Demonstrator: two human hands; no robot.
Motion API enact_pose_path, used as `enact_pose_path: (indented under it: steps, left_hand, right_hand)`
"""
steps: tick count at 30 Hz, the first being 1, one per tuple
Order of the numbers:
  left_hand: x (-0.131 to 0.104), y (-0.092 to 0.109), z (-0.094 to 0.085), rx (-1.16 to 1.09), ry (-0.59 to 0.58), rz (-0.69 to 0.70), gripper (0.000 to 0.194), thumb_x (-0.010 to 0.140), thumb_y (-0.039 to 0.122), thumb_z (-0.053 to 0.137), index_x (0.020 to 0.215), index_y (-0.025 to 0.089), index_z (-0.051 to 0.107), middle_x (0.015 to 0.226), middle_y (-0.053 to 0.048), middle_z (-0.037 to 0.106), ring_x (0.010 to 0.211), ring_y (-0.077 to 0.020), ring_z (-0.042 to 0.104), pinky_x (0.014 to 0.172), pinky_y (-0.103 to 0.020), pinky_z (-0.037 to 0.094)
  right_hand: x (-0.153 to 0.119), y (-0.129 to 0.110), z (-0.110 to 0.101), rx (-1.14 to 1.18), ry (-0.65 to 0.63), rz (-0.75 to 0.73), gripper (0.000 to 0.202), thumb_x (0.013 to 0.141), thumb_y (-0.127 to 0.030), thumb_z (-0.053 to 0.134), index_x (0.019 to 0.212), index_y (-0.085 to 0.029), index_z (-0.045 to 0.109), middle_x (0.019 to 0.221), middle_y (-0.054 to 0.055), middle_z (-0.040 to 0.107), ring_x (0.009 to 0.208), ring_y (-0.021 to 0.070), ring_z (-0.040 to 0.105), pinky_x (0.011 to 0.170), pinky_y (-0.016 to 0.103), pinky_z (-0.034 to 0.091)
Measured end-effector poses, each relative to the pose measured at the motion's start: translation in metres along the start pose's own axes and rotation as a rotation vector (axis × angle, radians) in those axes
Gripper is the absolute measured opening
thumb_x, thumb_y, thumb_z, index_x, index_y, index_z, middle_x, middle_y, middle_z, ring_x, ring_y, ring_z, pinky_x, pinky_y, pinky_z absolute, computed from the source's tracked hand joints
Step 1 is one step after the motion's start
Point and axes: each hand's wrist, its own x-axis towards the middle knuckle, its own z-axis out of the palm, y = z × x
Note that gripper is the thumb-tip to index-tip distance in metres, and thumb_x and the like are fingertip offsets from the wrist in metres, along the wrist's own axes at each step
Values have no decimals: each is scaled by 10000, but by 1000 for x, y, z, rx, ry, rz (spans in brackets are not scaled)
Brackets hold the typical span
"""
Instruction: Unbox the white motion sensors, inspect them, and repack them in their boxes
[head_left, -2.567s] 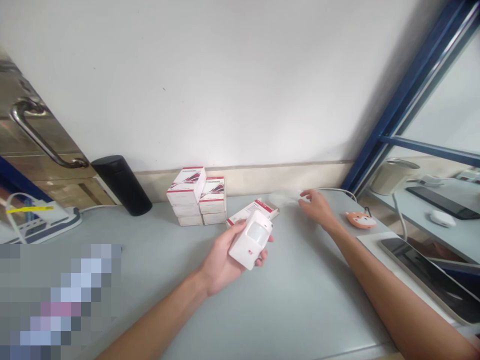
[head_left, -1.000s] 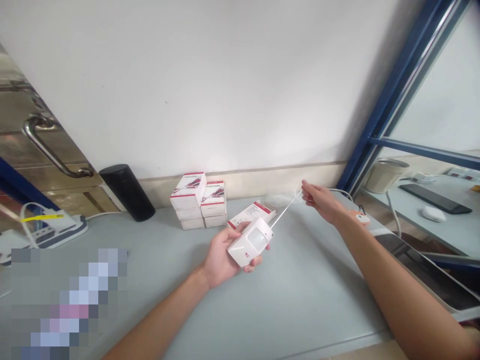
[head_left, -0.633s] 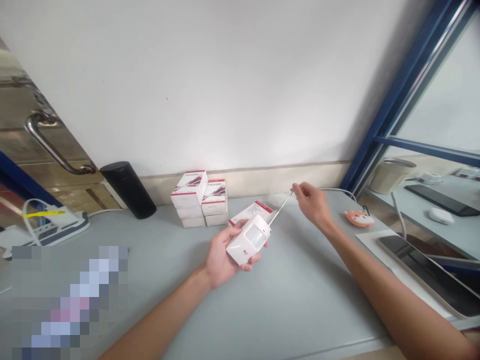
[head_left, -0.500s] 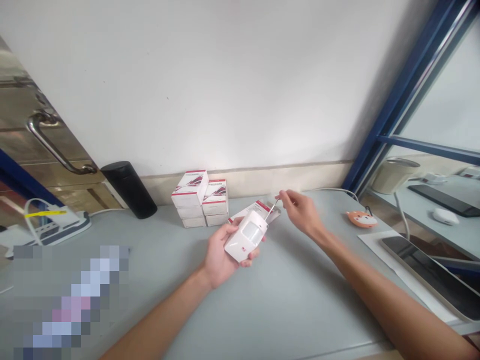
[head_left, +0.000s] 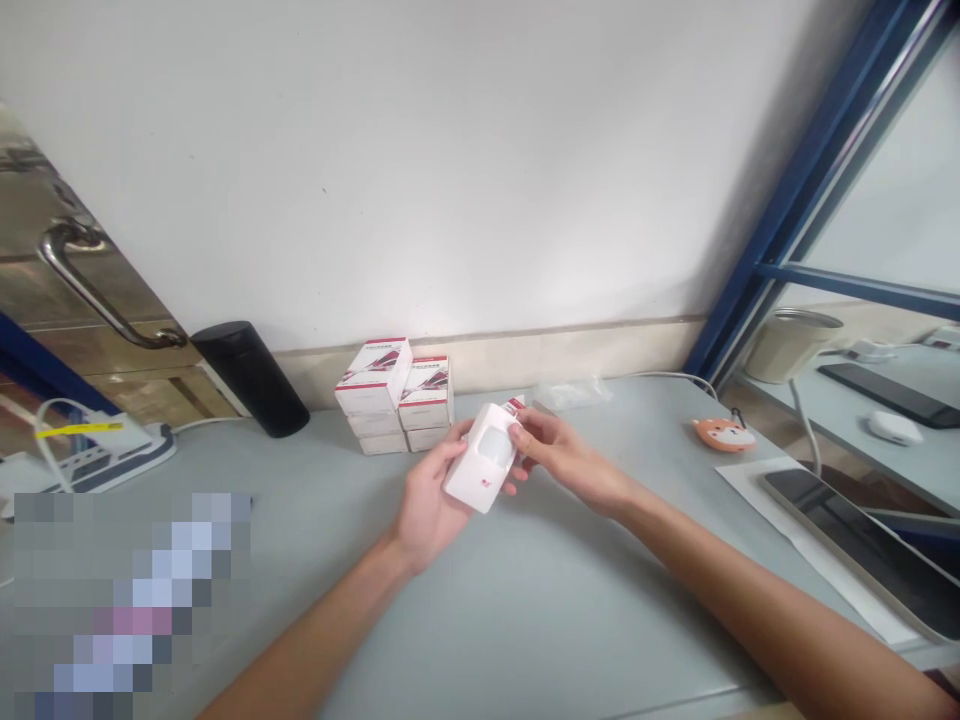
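A white sensor-like device with a pale window and a small red mark is tilted above the grey desk. My left hand is wrapped round it from the left and beneath. At its upper right edge, my right hand has closed fingers, with the thumb against the device. Whether a thin tool is still between those fingers cannot be seen. Behind the device, a red-and-white box is mostly hidden. Several white boxes with red edges are stacked just to the left.
A black bottle stands at the back left, near a power strip. Clear plastic lies by the wall. On the right are an orange animal-shaped item and a dark-screened device on white paper.
My right hand has moved left and down onto the device's upper edge. The thin metal tool seen in its fingers before no longer shows. The camera view has shifted slightly.
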Motion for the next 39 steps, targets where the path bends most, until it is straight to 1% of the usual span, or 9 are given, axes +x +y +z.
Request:
enact_pose_path:
  steps: [4,8,10,12,16,24,28,33,39]
  left_hand:
    - [-1,-1,-6,566,169,217,389,1044,448,479,1344,239,613,1340,-102,694,1208,-308,662,1028,-454,519]
    - [0,-11,-21,1301,215,524,357,1055,346,467,1379,270,596,1419,-91,644,1340,-293,574,1152,-489,448]
    - [3,-17,-28,1537,200,542,407,1052,336,467,1440,256,558,1526,-124,554,1449,-327,473,1184,-545,420]
    - [6,-22,-34,1683,183,488,451,1047,362,487,1481,247,528,1597,-153,465,1510,-367,388,1180,-594,420]
    - [10,-27,-41,1747,127,470,378,1039,317,497,1398,237,580,1500,-153,521,1430,-349,448,1136,-565,472]
    - [8,-28,-40,1568,146,358,408,1003,367,554,1399,269,563,1405,-128,512,1119,-287,640,897,-433,579]
    - [8,-26,-38,1595,153,382,394,977,348,571,1361,264,589,1385,-126,529,1105,-299,650,933,-460,568]
    - [7,-24,-35,1667,186,502,388,913,277,614,1297,236,643,1413,-159,534,1291,-392,565,1055,-551,508]
    - [4,-23,-28,1685,188,628,307,944,237,564,1238,210,645,1387,-168,525,1277,-366,555,1059,-544,497]
  right_hand:
    - [5,0,-20,143,212,-41,412,894,-589,766,1035,-214,670,1043,41,732,936,194,695,945,395,572]
    - [13,7,-55,183,644,-93,486,789,-614,847,995,-229,634,1043,52,737,992,236,736,944,427,628]
    - [15,13,-68,60,841,-61,516,752,-614,868,986,-235,608,1087,54,712,939,237,759,872,410,649]
    - [16,18,-73,-96,910,22,530,735,-603,875,990,-235,591,1150,56,685,843,225,773,779,384,647]
    - [16,23,-68,-271,793,161,493,790,-611,806,1020,-234,586,1085,43,704,725,206,769,654,327,585]
    - [15,17,-65,-301,737,176,450,815,-608,782,960,-223,599,999,47,730,699,198,758,642,305,549]
    - [18,17,-79,-258,891,-13,497,789,-638,793,977,-219,603,1025,55,699,705,188,734,643,311,563]
    - [18,19,-123,-117,1143,-148,519,807,-573,780,1167,-248,596,1013,47,674,849,208,697,738,339,609]
    - [12,30,-149,112,840,192,223,891,-445,595,925,-227,563,755,25,625,659,190,627,580,290,547]
